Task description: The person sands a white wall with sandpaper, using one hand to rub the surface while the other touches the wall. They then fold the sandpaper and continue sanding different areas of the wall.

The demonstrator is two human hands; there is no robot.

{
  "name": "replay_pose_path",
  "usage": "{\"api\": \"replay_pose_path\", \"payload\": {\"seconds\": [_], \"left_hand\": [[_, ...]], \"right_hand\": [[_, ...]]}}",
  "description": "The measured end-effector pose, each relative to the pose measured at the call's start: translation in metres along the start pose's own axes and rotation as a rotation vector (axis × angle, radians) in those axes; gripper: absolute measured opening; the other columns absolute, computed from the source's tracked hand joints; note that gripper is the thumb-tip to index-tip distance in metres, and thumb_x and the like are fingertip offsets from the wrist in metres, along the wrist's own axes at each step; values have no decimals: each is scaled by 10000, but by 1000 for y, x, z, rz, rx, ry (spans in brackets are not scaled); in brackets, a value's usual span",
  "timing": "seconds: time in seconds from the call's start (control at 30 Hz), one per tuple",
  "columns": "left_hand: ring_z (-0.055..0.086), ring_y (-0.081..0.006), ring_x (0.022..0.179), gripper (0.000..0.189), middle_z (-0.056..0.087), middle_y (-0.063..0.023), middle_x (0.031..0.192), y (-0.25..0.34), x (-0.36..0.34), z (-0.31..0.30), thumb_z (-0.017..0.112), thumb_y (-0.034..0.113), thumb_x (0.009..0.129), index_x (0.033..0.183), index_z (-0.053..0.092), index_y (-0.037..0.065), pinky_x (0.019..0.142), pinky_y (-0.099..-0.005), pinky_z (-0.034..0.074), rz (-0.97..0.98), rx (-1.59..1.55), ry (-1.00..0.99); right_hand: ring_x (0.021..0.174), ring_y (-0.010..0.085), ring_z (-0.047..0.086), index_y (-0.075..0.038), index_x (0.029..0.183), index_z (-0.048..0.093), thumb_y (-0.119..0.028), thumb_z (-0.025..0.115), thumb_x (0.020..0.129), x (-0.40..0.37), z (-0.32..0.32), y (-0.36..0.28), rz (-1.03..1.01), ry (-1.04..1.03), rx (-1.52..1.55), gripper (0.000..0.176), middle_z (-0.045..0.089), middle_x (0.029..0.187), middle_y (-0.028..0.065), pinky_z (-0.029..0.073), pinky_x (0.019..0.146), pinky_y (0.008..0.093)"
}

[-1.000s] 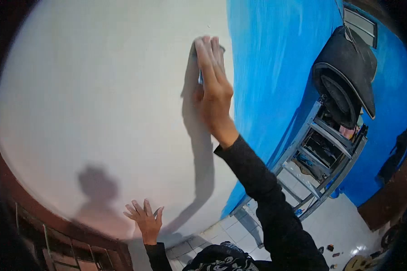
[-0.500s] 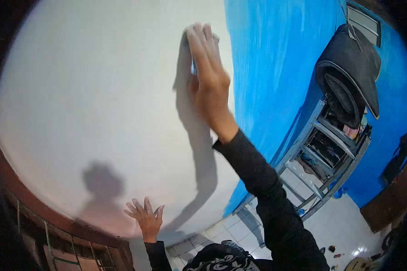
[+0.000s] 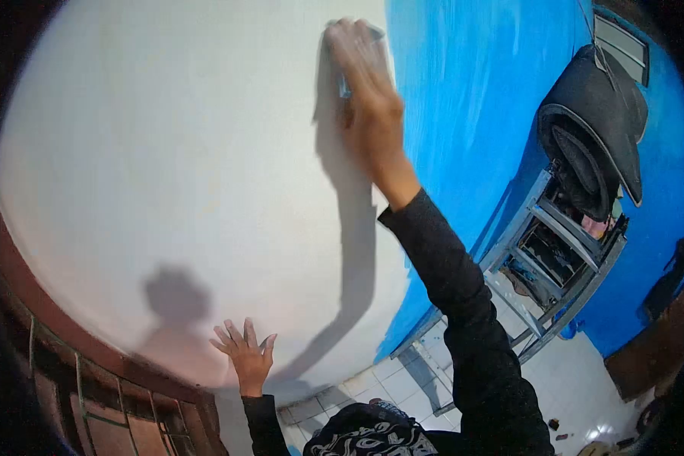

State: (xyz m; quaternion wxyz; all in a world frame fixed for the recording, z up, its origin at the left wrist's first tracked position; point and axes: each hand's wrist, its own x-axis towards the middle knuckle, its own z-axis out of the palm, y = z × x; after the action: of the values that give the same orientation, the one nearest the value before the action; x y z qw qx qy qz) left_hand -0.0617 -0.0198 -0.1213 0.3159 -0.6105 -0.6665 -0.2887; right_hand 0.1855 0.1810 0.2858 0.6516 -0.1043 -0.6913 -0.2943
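Observation:
My right hand (image 3: 372, 99) is raised high against the white wall (image 3: 167, 152), close to the border with the blue paint (image 3: 463, 91). Its fingers press a flat grey pad (image 3: 375, 33) to the surface; most of the pad is covered by the hand, and a small bluish edge shows near the thumb. The fingers look slightly smeared by motion. Lower down, my left hand (image 3: 249, 361) has its fingers spread, palm toward the white wall, and holds nothing.
At right, a metal ladder-like frame (image 3: 539, 197) stands by the blue wall under a hanging black bag-like item (image 3: 593, 114). A barred opening (image 3: 99, 410) lies at lower left. White floor tiles (image 3: 501, 395) show below, with small items at lower right.
My right hand has moved up and slightly right along the white wall with the pad. My left hand stays spread in about the same place. The view has shifted a little.

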Motion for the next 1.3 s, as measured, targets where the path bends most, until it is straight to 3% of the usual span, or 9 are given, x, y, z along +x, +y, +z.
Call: {"api": "replay_pose_path", "payload": {"seconds": [0.17,0.27,0.37,0.47,0.57,0.73,0.93,1.13,1.3], "left_hand": [[-59,-522,1524,818,-20,-222,1689,4,1,-3,627,534,959,1605,276,176,1142,-770,5,-30,-24,-31],[-38,-533,1519,804,5,-234,1684,3,0,-6,633,524,957,1595,302,163,1145,-766,14,-27,-15,-38],[-51,-550,1511,827,-2,-255,1677,4,4,-7,639,513,956,1592,292,116,1149,-762,-1,-5,13,-43],[-75,-557,1507,847,-29,-267,1674,5,3,-10,639,500,960,1596,269,81,1151,-761,-17,-1,19,-82],[-17,-554,1506,767,62,-270,1661,10,3,-14,633,488,965,1564,351,101,1150,-757,0,-63,-33,-113],[78,-529,1508,677,222,-270,1621,7,-1,-17,626,477,964,1528,448,147,1155,-742,28,-59,-92,-144],[43,-496,1533,791,114,-243,1671,14,-3,-38,666,465,941,1575,353,110,1174,-731,-3,-42,-49,-226],[65,-422,1557,859,138,-201,1683,14,-10,-59,662,455,940,1580,285,24,1197,-692,-43,-116,-158,-243],[83,-391,1560,901,169,-187,1682,15,-16,-59,746,374,869,1586,300,60,1184,-709,-9,-176,-236,-223]], "right_hand": [[1464,322,378,-207,1526,453,181,576,810,-29,6,-35,51,-27,66,824,452,1561,80,326,1223,489],[1465,293,399,-178,1533,430,-21,623,917,-44,0,-54,-105,-226,67,664,450,1567,93,336,1223,499],[1460,292,405,-181,1529,434,-25,640,909,-9,3,-17,-159,-93,-14,671,465,1552,111,344,1223,483],[1457,309,396,-168,1499,487,215,538,770,29,6,0,-44,41,-19,825,467,1551,84,355,1215,450],[1452,313,402,-160,1494,494,207,506,789,12,10,-36,-11,28,61,795,474,1543,100,381,1200,463],[1446,204,439,-233,1495,488,-241,613,957,-15,3,-58,-485,-421,76,552,487,1548,29,325,1237,469],[1464,247,413,-212,1522,453,-70,636,911,30,7,-15,-233,-171,-16,653,465,1566,50,260,1252,523],[1464,237,408,-150,1510,464,-188,575,955,-19,7,-79,-487,-512,161,567,456,1567,54,281,1255,501],[1447,261,433,-209,1505,473,26,660,862,41,10,-4,-295,-147,51,710,497,1538,49,271,1254,520]]}}
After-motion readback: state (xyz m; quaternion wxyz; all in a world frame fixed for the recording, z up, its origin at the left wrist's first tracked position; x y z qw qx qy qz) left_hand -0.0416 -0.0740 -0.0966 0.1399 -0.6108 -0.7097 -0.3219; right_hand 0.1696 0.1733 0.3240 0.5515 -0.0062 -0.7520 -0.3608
